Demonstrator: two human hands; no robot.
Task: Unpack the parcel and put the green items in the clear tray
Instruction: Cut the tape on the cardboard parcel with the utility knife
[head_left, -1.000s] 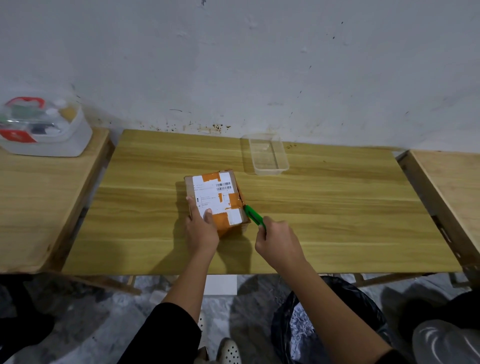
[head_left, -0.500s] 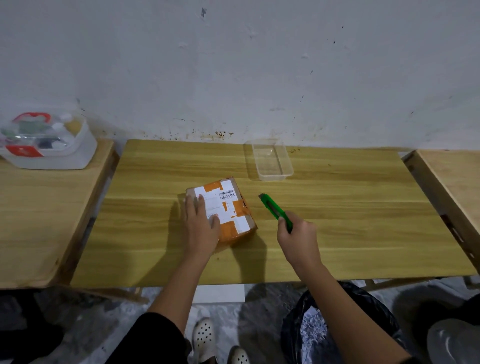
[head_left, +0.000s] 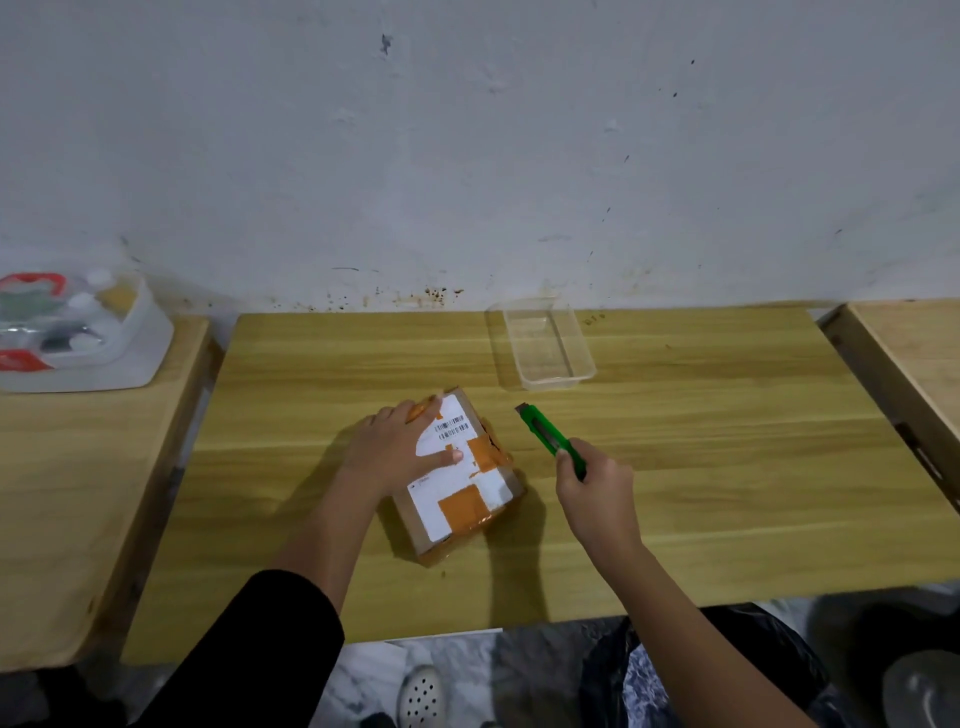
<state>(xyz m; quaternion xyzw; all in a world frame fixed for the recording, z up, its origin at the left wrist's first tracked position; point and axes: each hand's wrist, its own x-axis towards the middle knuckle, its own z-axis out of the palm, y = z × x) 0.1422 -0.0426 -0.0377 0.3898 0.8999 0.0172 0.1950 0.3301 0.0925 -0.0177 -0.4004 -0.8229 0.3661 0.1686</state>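
Clear tray (head_left: 582, 358) behind parcel (head_left: 460, 475); green cutter (head_left: 545, 434) between.

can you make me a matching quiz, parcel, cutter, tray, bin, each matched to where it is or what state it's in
Things:
1. parcel
2. cutter
3. tray
4. bin

States:
A. held in the right hand
B. empty, by the wall
C. on the side table at left
D. taped, under the left hand

Pairs: 1-D, 2-A, 3-B, 4-C
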